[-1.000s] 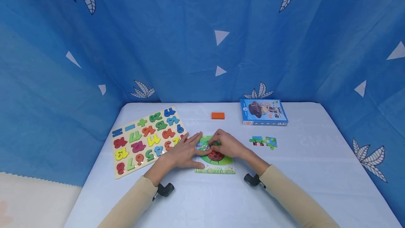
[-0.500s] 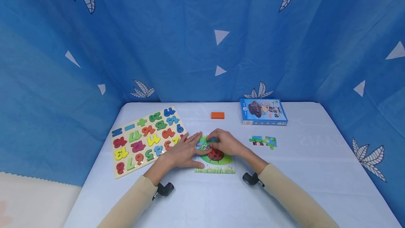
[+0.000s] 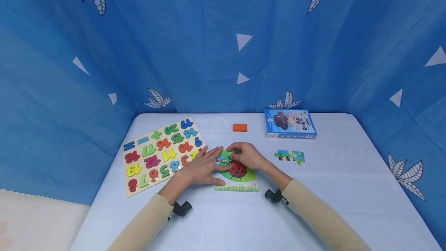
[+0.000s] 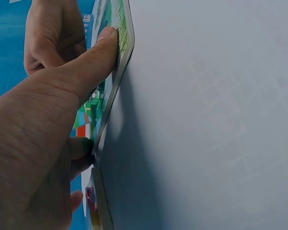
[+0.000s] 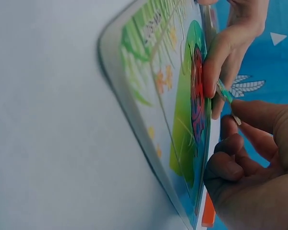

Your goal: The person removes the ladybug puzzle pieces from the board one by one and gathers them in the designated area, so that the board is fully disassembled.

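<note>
A ladybug jigsaw puzzle board lies on the table in front of me. My left hand rests spread on its left part, fingers reaching to the far edge and thumb near the front; in the left wrist view the thumb lies on the board's rim. Over the far part of the board my right hand pinches a small green puzzle piece, tilted, between thumb and finger in the right wrist view. The ladybug's red body shows between the hands; fingers hide part of the picture.
To the left lies a wooden number board, partly under the left fingers. Two joined puzzle pieces lie to the right. An orange block and a blue box stand farther back, before the blue curtain.
My right hand has shifted slightly to the left and away from me over the board, its fingertips now nearer the far edge. The left hand has stayed in place.
</note>
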`<action>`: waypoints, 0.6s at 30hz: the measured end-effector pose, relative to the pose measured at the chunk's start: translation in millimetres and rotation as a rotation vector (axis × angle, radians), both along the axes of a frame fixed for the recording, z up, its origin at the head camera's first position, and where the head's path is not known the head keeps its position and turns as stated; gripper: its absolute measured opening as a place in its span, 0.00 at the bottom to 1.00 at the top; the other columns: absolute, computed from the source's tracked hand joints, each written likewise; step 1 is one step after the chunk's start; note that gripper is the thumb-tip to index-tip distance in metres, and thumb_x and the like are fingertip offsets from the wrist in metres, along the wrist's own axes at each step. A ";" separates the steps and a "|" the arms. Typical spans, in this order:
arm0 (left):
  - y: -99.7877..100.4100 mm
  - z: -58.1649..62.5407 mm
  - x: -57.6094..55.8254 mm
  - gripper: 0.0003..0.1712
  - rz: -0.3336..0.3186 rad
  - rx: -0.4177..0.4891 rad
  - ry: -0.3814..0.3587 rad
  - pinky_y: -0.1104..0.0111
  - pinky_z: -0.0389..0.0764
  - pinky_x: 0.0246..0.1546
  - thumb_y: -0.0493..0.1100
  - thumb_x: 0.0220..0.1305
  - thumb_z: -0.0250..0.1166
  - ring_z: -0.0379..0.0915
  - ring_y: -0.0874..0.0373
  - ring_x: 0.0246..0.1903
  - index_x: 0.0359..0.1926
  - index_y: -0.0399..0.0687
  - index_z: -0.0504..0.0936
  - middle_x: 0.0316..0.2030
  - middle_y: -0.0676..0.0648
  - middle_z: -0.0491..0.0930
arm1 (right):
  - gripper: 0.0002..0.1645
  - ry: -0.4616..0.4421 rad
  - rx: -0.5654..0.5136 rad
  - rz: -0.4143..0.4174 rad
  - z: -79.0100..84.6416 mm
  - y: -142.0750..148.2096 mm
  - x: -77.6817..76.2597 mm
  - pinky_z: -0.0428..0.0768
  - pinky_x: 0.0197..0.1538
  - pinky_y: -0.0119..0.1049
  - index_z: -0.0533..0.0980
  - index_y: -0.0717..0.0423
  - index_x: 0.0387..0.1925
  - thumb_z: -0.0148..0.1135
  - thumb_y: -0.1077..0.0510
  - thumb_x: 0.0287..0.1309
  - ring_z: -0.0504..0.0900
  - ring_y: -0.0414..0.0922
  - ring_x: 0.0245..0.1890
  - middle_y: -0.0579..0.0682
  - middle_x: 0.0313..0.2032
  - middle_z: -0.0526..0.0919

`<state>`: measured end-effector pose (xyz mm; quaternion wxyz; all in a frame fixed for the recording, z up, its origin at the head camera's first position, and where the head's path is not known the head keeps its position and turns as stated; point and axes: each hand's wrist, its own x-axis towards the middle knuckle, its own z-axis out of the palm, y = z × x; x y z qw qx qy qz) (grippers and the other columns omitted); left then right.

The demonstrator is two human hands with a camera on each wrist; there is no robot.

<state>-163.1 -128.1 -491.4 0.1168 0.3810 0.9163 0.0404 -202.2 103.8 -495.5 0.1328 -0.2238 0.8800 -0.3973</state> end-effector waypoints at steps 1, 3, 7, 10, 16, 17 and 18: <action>-0.1 -0.2 -0.1 0.41 0.003 -0.005 -0.002 0.39 0.41 0.74 0.79 0.60 0.55 0.36 0.47 0.79 0.72 0.81 0.63 0.80 0.40 0.44 | 0.14 -0.002 -0.003 -0.002 -0.1 -0.4 0.3 0.79 0.48 0.41 0.83 0.49 0.52 0.65 0.57 0.66 0.78 0.42 0.39 0.44 0.40 0.84; -0.1 -0.5 -0.3 0.41 0.006 -0.010 -0.004 0.39 0.41 0.74 0.79 0.60 0.54 0.35 0.47 0.79 0.72 0.81 0.63 0.80 0.41 0.44 | 0.13 0.000 -0.012 -0.004 -0.4 -0.7 0.6 0.80 0.47 0.40 0.83 0.48 0.51 0.64 0.57 0.66 0.79 0.41 0.38 0.43 0.38 0.84; 0.1 -0.9 -0.6 0.41 0.010 -0.020 -0.003 0.41 0.39 0.75 0.80 0.60 0.53 0.34 0.48 0.79 0.72 0.82 0.62 0.80 0.42 0.43 | 0.11 0.001 -0.030 -0.011 -0.5 -0.6 1.2 0.80 0.45 0.37 0.83 0.47 0.49 0.64 0.56 0.67 0.79 0.39 0.36 0.42 0.36 0.83; 0.5 -1.1 -0.9 0.40 0.014 -0.024 -0.003 0.41 0.39 0.75 0.80 0.60 0.53 0.34 0.48 0.79 0.72 0.82 0.62 0.80 0.42 0.43 | 0.11 -0.011 -0.055 -0.030 -0.3 0.1 1.8 0.80 0.42 0.36 0.82 0.48 0.49 0.64 0.57 0.67 0.80 0.40 0.34 0.42 0.35 0.83; 0.8 -0.7 -0.9 0.41 0.006 -0.020 0.006 0.40 0.42 0.74 0.80 0.60 0.53 0.37 0.47 0.79 0.72 0.81 0.63 0.80 0.42 0.44 | 0.11 -0.031 -0.089 -0.073 -3.3 4.5 1.5 0.79 0.41 0.37 0.82 0.49 0.49 0.64 0.56 0.67 0.81 0.41 0.33 0.42 0.36 0.83; 0.8 -0.7 -0.9 0.41 0.005 -0.018 0.008 0.40 0.42 0.74 0.80 0.60 0.53 0.37 0.47 0.79 0.72 0.81 0.63 0.80 0.42 0.44 | 0.11 -0.030 -0.092 -0.076 -3.4 5.7 1.4 0.79 0.41 0.37 0.82 0.48 0.49 0.64 0.56 0.67 0.81 0.41 0.33 0.42 0.36 0.83; 0.8 -0.9 -1.1 0.41 0.006 -0.021 0.008 0.40 0.42 0.74 0.81 0.60 0.52 0.37 0.47 0.79 0.72 0.82 0.63 0.80 0.42 0.44 | 0.11 -0.031 -0.095 -0.076 -3.5 7.4 1.2 0.79 0.42 0.38 0.83 0.49 0.49 0.64 0.56 0.67 0.81 0.41 0.33 0.42 0.36 0.83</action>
